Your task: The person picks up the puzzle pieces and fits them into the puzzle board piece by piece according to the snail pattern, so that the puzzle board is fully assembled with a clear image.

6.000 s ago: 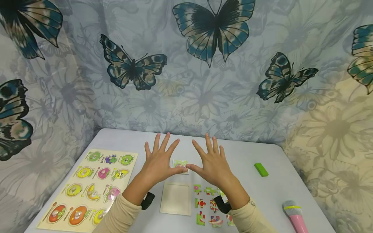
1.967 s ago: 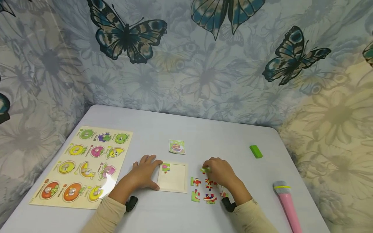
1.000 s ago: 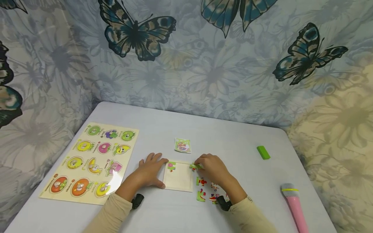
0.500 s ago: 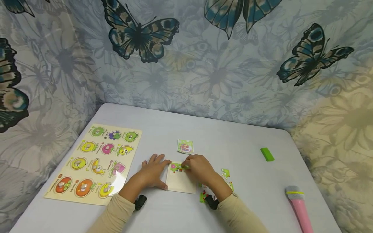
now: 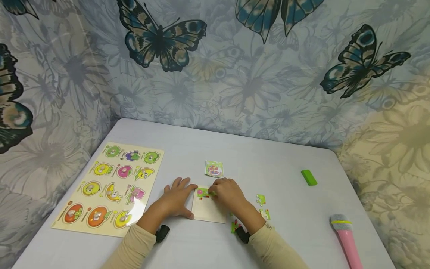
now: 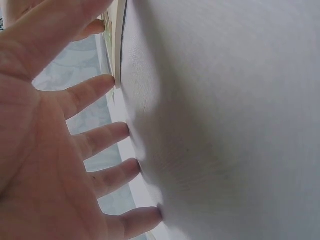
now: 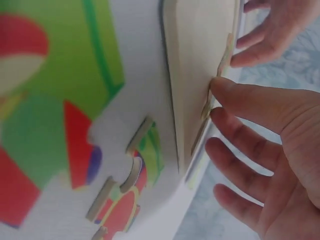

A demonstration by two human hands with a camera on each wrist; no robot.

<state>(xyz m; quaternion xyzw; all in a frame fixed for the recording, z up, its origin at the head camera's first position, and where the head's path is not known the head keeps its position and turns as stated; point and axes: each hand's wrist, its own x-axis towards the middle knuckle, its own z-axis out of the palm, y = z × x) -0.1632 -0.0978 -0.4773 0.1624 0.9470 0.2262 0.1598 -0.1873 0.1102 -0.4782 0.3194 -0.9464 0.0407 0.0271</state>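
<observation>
My left hand [image 5: 176, 198] lies at the left side of a shallow wooden puzzle tray [image 5: 209, 213]. Its fingers are spread, with the index fingertip at the far corner and the thumb at the near one. A green puzzle piece with a pink spot [image 5: 201, 192] sits in the tray's far left corner. Beside that piece, along the far edge, my right hand [image 5: 230, 194] pinches a second puzzle piece [image 7: 206, 109] between thumb and index finger, low against the tray. The other right fingers extend past the edge. My hand covers much of this piece in the head view.
Several loose puzzle pieces [image 5: 260, 199] lie right of the tray, partly under my right forearm. A small picture card [image 5: 214, 169] lies beyond the tray. At left is a fruit puzzle board [image 5: 112, 192]; at right are a green block [image 5: 309, 177] and a pink toy microphone [image 5: 347, 243].
Both hands came down from above the table. One piece now sits in the tray's corner. My right hand picked up a second from the right and carried it left beside the first.
</observation>
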